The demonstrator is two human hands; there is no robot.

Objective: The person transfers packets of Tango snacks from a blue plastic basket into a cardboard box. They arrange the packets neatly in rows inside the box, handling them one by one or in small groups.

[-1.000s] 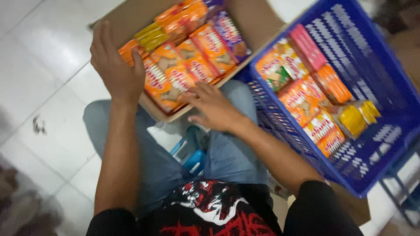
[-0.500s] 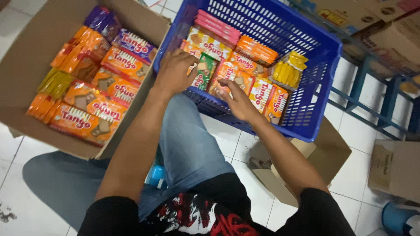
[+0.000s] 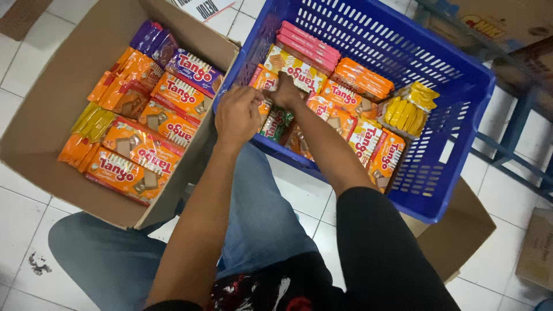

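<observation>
A blue plastic crate [image 3: 368,26] holds orange wafer packs [image 3: 345,95], pink packs [image 3: 308,43], yellow packs [image 3: 406,112] and a green pack [image 3: 276,124]. My left hand [image 3: 237,114] is curled at the crate's near-left corner, fingers closed on an orange pack [image 3: 264,80] there. My right hand [image 3: 286,92] reaches into the same corner and rests on the packs; its fingers are hidden among them. To the left, an open cardboard box [image 3: 63,69] is filled with more orange packs [image 3: 167,92] and some purple ones [image 3: 196,68].
I sit on a white tiled floor with my legs in jeans [image 3: 253,219] under the box and crate. An empty cardboard box [image 3: 461,230] lies below the crate. A blue metal rack [image 3: 512,144] and more cartons [image 3: 495,17] stand at the right.
The view swung from the cardboard box to the crate. Both hands left the box and went into the crate's near-left corner, the right hand moving further left and inward over the last half second.
</observation>
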